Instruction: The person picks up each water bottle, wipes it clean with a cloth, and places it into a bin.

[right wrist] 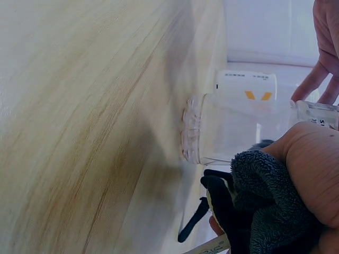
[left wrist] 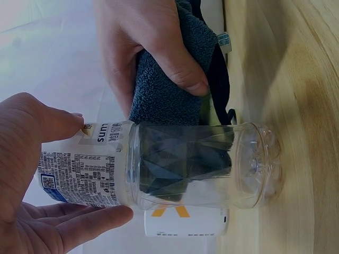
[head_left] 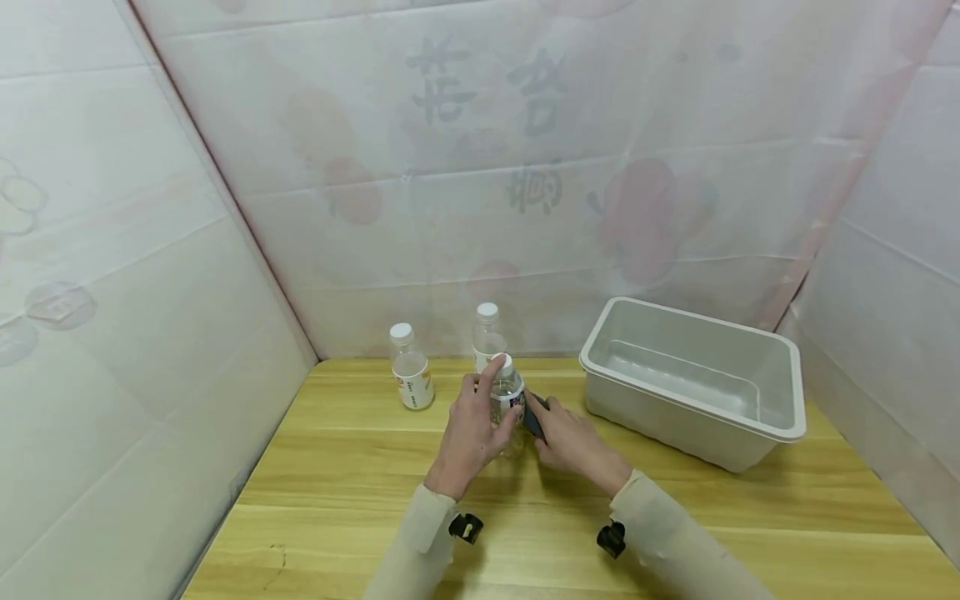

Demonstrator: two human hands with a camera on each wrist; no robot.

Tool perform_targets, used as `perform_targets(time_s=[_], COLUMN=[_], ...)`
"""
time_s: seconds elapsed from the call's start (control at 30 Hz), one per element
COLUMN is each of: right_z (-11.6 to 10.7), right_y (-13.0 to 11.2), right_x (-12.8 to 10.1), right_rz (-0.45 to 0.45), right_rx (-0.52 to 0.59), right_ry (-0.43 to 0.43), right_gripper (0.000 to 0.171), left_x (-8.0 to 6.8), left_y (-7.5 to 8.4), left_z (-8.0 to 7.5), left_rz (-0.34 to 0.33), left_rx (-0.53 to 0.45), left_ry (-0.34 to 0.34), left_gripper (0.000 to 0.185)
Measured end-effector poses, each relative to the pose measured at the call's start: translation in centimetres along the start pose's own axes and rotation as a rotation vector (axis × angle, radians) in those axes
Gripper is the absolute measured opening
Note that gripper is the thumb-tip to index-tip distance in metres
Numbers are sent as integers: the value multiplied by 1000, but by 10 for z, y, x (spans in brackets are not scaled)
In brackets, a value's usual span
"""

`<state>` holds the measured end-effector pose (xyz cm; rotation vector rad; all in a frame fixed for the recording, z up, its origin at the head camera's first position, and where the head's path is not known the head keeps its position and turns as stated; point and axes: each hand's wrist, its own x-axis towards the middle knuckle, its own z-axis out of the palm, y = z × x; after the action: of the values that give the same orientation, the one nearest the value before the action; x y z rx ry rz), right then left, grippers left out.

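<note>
Pale fabric sheeting with faded flower prints and dark characters on three sides, enclosing a light wooden table (head_left: pixel 360 492). At the table's middle, toward the back, a clear plastic bottle (head_left: pixel 507 396) standing upright on its base, white cap on top, printed label around the upper body, transparent lower body. Left hand (head_left: pixel 472 429) wrapped around the bottle from the left, thumb and fingers curled over the labelled part, forefinger reaching up toward the cap. Right hand (head_left: pixel 573 442) just beside the bottle on its right, fingers closed around a bunched dark grey-blue cloth (head_left: pixel 534 417) and pressing it against the bottle's side. From the left wrist view, the cloth (left wrist: pixel 169 90) plush like a towel, with a small tag at its edge, visible through the clear lower body of the bottle (left wrist: pixel 196 164); left hand's fingers (left wrist: pixel 85 225) lying across the label. From the right wrist view, the bottle's ribbed base (right wrist: pixel 193 129) flat on the wood, the cloth (right wrist: pixel 265 211) bundled under the right hand's fingers (right wrist: pixel 312 174). Behind, near the back wall, two more white-capped bottles: one with an orange-marked label (head_left: pixel 411 367) to the left, another (head_left: pixel 488 333) directly behind the held one. To the right, well apart from both hands, a light grey plastic bin (head_left: pixel 750 450), rectangular and open-topped. Cream sleeves on both forearms, a small black clip at each wrist.
</note>
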<state>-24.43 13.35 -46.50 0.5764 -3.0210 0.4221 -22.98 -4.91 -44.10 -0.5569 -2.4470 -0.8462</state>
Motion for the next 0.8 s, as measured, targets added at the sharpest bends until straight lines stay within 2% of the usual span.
perform_targets(time_s=[0.47,0.8], right_z=[9,10], right_y=[1,-1], right_x=[-4,-5], right_rz=[26,23], right_rx=[20,40], right_ry=[-58,-61], right_gripper=[79,80], left_x=[-2,0], left_y=[-1,-1], left_z=[2,0], left_rz=[14,23], left_rx=[-12,-12], left_ry=[10,17], left_gripper=[78,77])
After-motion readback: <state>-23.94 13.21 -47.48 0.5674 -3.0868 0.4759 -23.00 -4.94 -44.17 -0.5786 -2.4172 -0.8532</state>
